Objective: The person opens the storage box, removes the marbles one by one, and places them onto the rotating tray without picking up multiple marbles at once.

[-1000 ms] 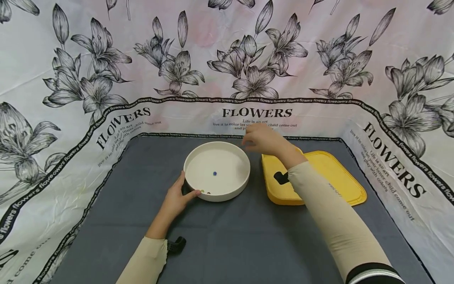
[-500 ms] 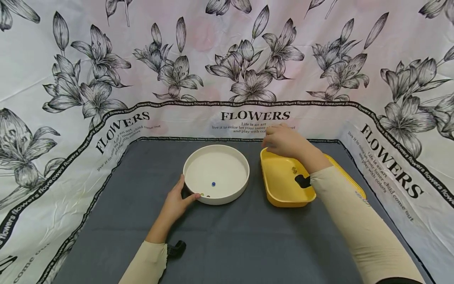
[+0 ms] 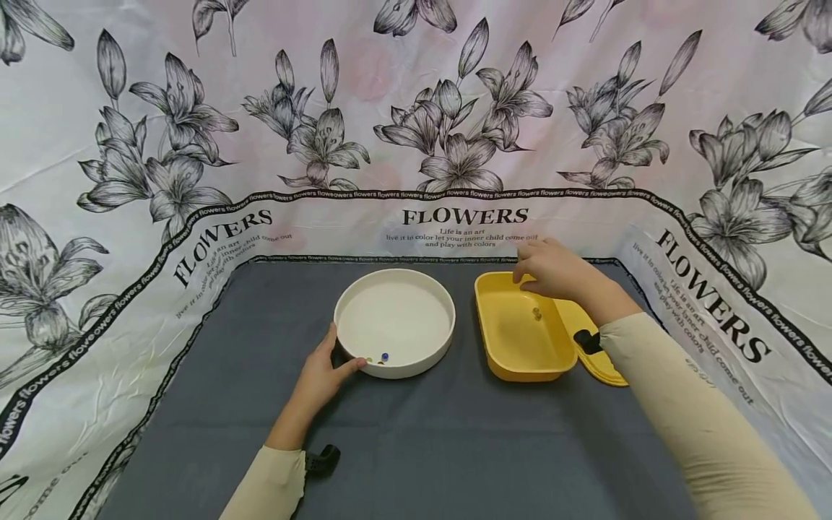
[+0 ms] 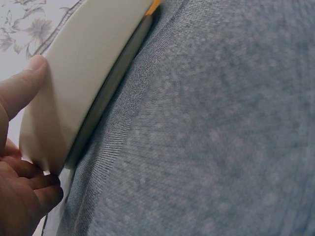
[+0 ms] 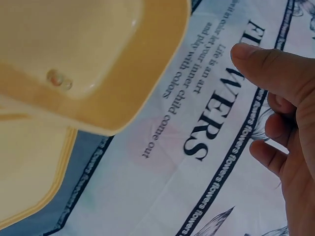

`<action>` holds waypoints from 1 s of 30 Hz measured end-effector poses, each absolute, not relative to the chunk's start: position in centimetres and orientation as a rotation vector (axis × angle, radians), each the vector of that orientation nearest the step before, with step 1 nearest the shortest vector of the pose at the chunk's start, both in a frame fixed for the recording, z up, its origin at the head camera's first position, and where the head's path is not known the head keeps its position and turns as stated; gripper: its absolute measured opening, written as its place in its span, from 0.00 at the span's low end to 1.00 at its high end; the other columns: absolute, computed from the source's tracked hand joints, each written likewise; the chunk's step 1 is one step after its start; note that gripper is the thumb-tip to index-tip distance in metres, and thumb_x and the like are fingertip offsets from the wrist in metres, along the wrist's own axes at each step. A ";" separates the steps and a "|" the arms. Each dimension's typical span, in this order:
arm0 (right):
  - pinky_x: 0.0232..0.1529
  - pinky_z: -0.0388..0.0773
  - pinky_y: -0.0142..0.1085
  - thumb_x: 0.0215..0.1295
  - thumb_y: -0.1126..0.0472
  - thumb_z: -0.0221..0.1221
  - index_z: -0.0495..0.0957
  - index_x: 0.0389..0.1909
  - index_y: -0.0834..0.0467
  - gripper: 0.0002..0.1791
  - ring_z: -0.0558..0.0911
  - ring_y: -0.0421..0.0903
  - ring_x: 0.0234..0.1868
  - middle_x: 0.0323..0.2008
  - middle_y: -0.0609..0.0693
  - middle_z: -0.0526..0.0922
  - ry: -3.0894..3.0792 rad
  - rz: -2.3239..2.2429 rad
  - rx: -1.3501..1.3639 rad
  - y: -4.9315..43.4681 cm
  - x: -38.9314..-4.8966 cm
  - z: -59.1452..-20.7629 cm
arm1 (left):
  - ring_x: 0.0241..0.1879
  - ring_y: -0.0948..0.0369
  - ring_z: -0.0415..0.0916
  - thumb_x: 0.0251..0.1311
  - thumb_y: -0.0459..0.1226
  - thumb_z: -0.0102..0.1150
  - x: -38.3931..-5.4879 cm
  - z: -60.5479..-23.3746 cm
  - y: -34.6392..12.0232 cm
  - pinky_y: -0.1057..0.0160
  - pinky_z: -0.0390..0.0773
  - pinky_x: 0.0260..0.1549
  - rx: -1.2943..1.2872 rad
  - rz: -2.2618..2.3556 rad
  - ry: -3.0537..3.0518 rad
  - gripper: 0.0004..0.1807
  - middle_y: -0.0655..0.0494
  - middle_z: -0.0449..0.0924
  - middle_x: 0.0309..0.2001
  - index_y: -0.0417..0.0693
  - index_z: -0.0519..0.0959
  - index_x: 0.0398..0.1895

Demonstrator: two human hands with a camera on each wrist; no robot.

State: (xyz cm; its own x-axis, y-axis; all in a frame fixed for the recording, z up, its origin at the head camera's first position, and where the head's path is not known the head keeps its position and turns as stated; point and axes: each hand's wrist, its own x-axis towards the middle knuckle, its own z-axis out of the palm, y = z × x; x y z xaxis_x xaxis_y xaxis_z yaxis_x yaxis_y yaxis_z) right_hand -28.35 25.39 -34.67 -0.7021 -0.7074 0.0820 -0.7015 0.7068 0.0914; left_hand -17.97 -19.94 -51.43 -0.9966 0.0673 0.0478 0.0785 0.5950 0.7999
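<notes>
My left hand grips the near left side of a round white dish, its thumb at the rim and its fingers around the outer wall. Inside the dish, near that thumb, lie a blue bead and a tiny yellowish bead. My right hand hovers over the far right corner of a yellow tub. Nothing shows between its thumb and loosely bent fingers in the right wrist view. A few small clear or yellowish beads lie on the tub's floor.
A yellow lid lies to the right of the tub, partly under it and the right arm. Grey cloth covers the work surface. A flower-printed white cloth rises behind and at the sides.
My right hand has moved right, from beside the dish to over the tub. The blue bead has rolled toward the dish's near edge. The left hand still holds the dish.
</notes>
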 end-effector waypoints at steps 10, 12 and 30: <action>0.47 0.71 0.49 0.54 0.61 0.77 0.90 0.35 0.49 0.09 0.75 0.48 0.41 0.35 0.46 0.81 -2.943 -0.172 1.136 28.4 -28.2 -37.1 | 0.81 0.45 0.46 0.58 0.60 0.69 -17.8 -51.8 -19.9 0.40 0.55 0.75 -0.134 -1.422 -2.799 0.63 0.41 0.44 0.82 0.42 0.42 0.84; 0.47 0.71 0.49 0.54 0.61 0.77 0.90 0.36 0.50 0.09 0.75 0.48 0.40 0.35 0.47 0.81 -2.967 -0.174 1.140 28.9 -28.4 -37.7 | 0.81 0.45 0.46 0.58 0.60 0.69 -17.8 -51.7 -20.0 0.40 0.55 0.75 -0.136 -1.428 -2.793 0.63 0.41 0.44 0.82 0.42 0.42 0.84; 0.43 0.61 0.45 0.54 0.56 0.77 0.90 0.34 0.46 0.07 0.69 0.46 0.40 0.36 0.44 0.75 -3.019 -0.120 1.166 30.9 -30.8 -42.7 | 0.80 0.44 0.46 0.58 0.61 0.69 -17.8 -51.3 -20.1 0.39 0.56 0.74 -0.126 -1.420 -2.800 0.64 0.41 0.44 0.82 0.42 0.42 0.84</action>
